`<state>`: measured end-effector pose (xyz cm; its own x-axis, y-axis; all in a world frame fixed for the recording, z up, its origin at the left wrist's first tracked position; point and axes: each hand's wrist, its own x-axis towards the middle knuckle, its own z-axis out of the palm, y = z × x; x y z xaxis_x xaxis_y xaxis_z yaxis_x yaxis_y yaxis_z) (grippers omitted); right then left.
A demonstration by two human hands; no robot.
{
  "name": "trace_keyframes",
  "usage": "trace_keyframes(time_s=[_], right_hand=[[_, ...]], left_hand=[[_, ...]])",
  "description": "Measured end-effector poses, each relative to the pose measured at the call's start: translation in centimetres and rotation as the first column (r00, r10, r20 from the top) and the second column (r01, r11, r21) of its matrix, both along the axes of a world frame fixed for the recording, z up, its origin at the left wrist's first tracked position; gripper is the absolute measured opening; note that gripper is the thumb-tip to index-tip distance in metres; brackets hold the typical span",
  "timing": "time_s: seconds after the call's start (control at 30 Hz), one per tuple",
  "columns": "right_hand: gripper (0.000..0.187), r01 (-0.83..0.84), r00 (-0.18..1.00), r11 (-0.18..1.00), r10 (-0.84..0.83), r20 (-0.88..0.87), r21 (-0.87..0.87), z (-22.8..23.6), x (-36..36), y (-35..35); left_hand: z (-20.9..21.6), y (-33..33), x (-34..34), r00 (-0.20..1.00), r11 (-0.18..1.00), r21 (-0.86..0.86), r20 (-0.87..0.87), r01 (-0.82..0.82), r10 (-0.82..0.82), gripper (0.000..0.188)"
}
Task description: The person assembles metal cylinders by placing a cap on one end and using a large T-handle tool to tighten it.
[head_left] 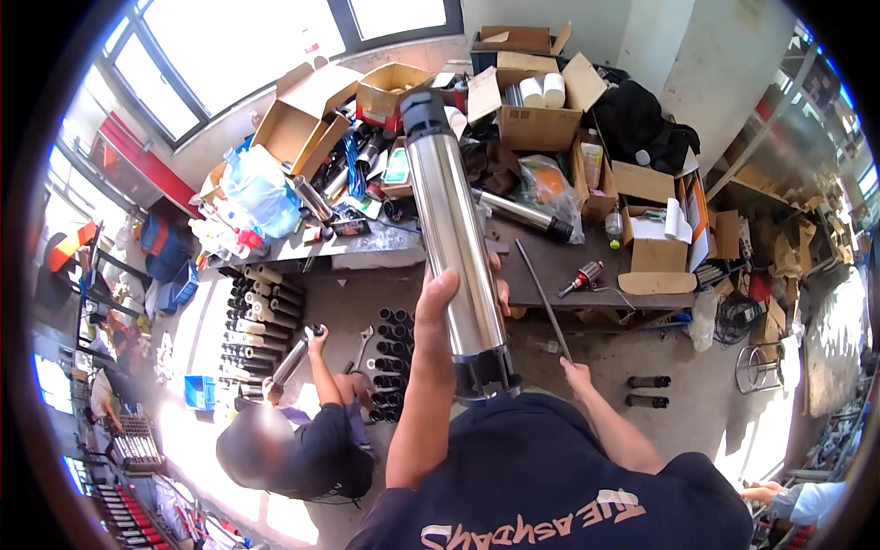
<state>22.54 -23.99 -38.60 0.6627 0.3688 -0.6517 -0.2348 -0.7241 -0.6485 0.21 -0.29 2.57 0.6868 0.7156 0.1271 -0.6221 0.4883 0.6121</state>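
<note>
Shiny metal tube [454, 229] with dark ends sits in the middle, its top pointing to twelve o'clock, with the left hand [438, 301] wrapped round its lower half, while the right hand [577, 377], at four o'clock, grips a thin rod [543, 302] whose tip maybe touches the worktop [573, 255].

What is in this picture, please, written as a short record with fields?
Left hand: wrapped around a shiny cylinder with dark ends
Right hand: gripping a thin rod
Bench: in front, crowded, with cardboard boxes and a metal tube
Floor: two short dark cylinders at the right
Co-worker: low at the left, holding another tube
</note>
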Motion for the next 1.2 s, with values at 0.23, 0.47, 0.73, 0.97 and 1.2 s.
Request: trace_keyframes(time_s=[0.23, 0.47, 0.73, 0.97, 1.2], right_hand=[[0.048, -0.048, 0.981, 0.999, 0.044, -0.191, -0.013, 1.7, 0.5, 0.9], [0.052, -0.019, 0.980, 1.000, 0.023, -0.200, 0.021, 1.3, 0.8, -2.5], [0.077, -0.061, 0.930, 0.967, 0.145, 0.337, -0.249, 2.8, -0.4, -5.9], [0.073, -0.027, 0.906, 0.964, 0.136, 0.401, -0.265, 8.8, -1.8, -8.3], [0.057, -0.169, 0.792, 0.982, 0.082, 0.604, 0.087, 14.8, 0.5, -6.3]], left_hand=[[-0.9, -0.6, 0.9, 0.995, 0.978, -0.196, 0.082, 0.068, -0.053, 0.064], [-3.7, -0.2, 0.8, 0.973, 0.951, -0.273, 0.216, 0.144, -0.085, 0.063], [-6.0, -0.3, 0.0, 0.981, 0.902, -0.408, 0.184, 0.139, -0.068, 0.064], [-11.3, -1.4, -0.5, 0.979, 0.699, -0.694, 0.198, 0.172, -0.045, 0.058], [-13.0, 2.7, 1.1, 0.943, 0.496, -0.833, 0.323, 0.244, 0.080, 0.056]])
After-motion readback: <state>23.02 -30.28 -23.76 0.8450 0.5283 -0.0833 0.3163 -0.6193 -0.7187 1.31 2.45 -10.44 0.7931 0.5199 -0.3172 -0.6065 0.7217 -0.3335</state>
